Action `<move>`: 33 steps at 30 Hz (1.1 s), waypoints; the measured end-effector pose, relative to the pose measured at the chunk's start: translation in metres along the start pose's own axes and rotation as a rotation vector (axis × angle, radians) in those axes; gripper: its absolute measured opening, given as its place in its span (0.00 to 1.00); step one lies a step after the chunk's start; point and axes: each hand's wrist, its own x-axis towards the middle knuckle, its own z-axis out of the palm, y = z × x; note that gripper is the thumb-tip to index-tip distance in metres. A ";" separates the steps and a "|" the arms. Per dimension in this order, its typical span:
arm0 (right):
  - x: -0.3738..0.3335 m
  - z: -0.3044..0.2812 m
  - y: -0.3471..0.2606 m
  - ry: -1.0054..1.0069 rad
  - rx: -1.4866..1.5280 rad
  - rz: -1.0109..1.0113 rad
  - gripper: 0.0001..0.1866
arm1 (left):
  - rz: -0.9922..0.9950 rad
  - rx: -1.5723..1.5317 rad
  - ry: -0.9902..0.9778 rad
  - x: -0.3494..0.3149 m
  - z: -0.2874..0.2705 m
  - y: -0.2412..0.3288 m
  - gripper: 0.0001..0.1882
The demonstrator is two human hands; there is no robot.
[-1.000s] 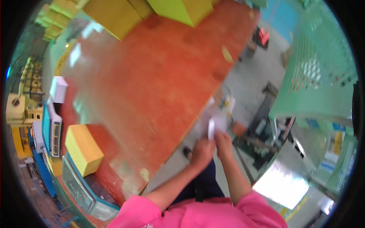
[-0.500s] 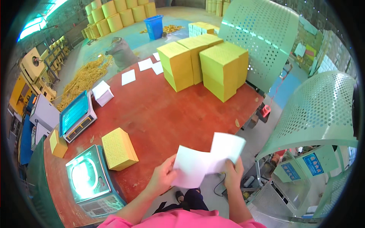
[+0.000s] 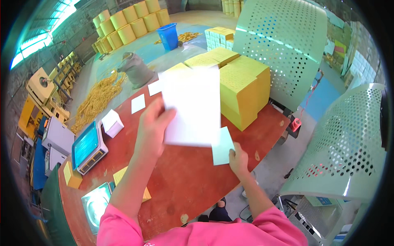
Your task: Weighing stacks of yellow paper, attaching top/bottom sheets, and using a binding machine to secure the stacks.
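Observation:
My left hand (image 3: 154, 129) is closed on the edge of a white paper sheet (image 3: 192, 106), raised above the table and partly hiding the yellow paper stacks behind it. Lower and to the right, my right hand (image 3: 238, 159) pinches a second pale sheet (image 3: 222, 147) by its right edge. That sheet's upper corner meets or overlaps the bottom of the first one; whether they touch I cannot tell. Tall yellow paper stacks (image 3: 242, 92) stand on the red table (image 3: 193, 180) beyond my hands.
White sheets (image 3: 138, 103) lie along the table's far edge. To the left are a blue-topped scale (image 3: 88, 145), a white paper block (image 3: 112, 123), a small yellow block (image 3: 72, 175) and a shiny-panned scale (image 3: 96, 205). Perforated metal guards (image 3: 279, 49) rise at the right.
Both hands have gone up and forward over the table with their sheets. The left one rose most, close to the view. My view has tilted slightly.

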 end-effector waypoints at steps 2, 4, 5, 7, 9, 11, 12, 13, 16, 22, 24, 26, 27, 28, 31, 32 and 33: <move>-0.002 0.002 -0.007 0.002 0.006 -0.092 0.14 | -0.051 -0.184 -0.046 0.063 0.026 -0.020 0.10; -0.003 0.002 -0.008 -0.035 0.075 -0.013 0.14 | -0.155 -0.283 -0.022 0.121 0.049 -0.054 0.11; -0.003 0.000 -0.006 -0.025 0.072 -0.001 0.14 | -0.163 -0.283 -0.035 0.143 0.062 -0.069 0.11; -0.003 0.001 -0.006 -0.033 0.172 0.003 0.15 | -0.283 -0.237 0.107 0.173 0.080 -0.090 0.10; -0.001 -0.002 -0.009 -0.037 0.186 0.019 0.15 | -0.330 -0.203 0.118 0.191 0.092 -0.104 0.11; -0.001 -0.004 -0.010 -0.042 0.190 0.024 0.14 | -0.375 -0.166 0.133 0.199 0.101 -0.113 0.11; 0.000 -0.006 -0.009 -0.034 0.194 0.029 0.14 | -0.388 -0.135 0.102 0.200 0.103 -0.115 0.11; 0.000 -0.007 -0.009 -0.042 0.193 0.030 0.14 | -0.400 -0.104 0.074 0.200 0.104 -0.116 0.11; 0.000 -0.005 -0.006 -0.052 0.183 0.025 0.14 | -0.462 -0.031 0.121 0.196 0.108 -0.119 0.10; 0.001 -0.007 -0.009 -0.021 0.190 -0.008 0.13 | -0.467 0.135 -0.008 0.191 0.111 -0.115 0.11; 0.001 -0.006 -0.009 0.007 0.216 -0.028 0.12 | -0.499 0.130 -0.003 0.194 0.106 -0.111 0.12; 0.001 -0.007 -0.010 -0.032 0.168 -0.002 0.14 | -0.532 0.123 -0.006 0.195 0.106 -0.112 0.14; 0.001 -0.007 -0.009 -0.030 0.168 -0.002 0.14 | -0.557 0.146 0.023 0.195 0.106 -0.113 0.15; 0.001 -0.007 -0.009 -0.033 0.169 0.004 0.13 | -0.583 0.169 0.051 0.195 0.107 -0.114 0.17; 0.001 -0.007 -0.009 -0.035 0.172 0.013 0.13 | -0.585 0.211 0.040 0.195 0.108 -0.115 0.16; 0.000 -0.007 -0.010 -0.034 0.174 0.016 0.13 | -0.585 0.211 0.039 0.195 0.108 -0.115 0.16; 0.000 -0.008 -0.010 -0.033 0.174 0.016 0.13 | -0.589 0.243 0.043 0.196 0.108 -0.115 0.15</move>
